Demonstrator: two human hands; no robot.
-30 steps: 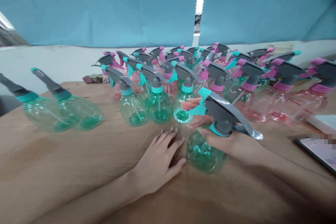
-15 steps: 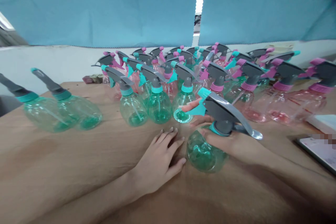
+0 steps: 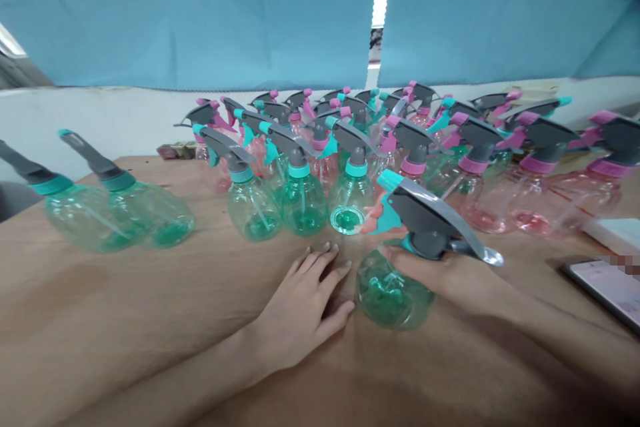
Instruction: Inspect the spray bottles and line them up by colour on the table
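Observation:
A green see-through spray bottle (image 3: pixel 395 290) with a grey head and a turquoise nozzle and trigger stands near the front of the table. My right hand (image 3: pixel 430 273) is closed round its neck, with fingers curled on the trigger; the spray head hides part of the hand. Just left of that bottle, my left hand (image 3: pixel 313 293) lies flat on the wooden table with its fingers spread, holding nothing. Beyond my hands stand a green spray bottle (image 3: pixel 304 203) and another green spray bottle (image 3: pixel 255 210), both with turquoise collars.
Several pink spray bottles (image 3: pixel 533 213) crowd the back and right among green ones. Two more green bottles (image 3: pixel 155 217) stand at the left. A phone (image 3: pixel 607 287) lies on the table (image 3: pixel 125 333) at the right. A blue cloth (image 3: pixel 200 13) hangs behind.
My right fingers have drawn in toward the bottle's neck, pulling the trigger back. The bottle has barely shifted. My left hand has stayed in place.

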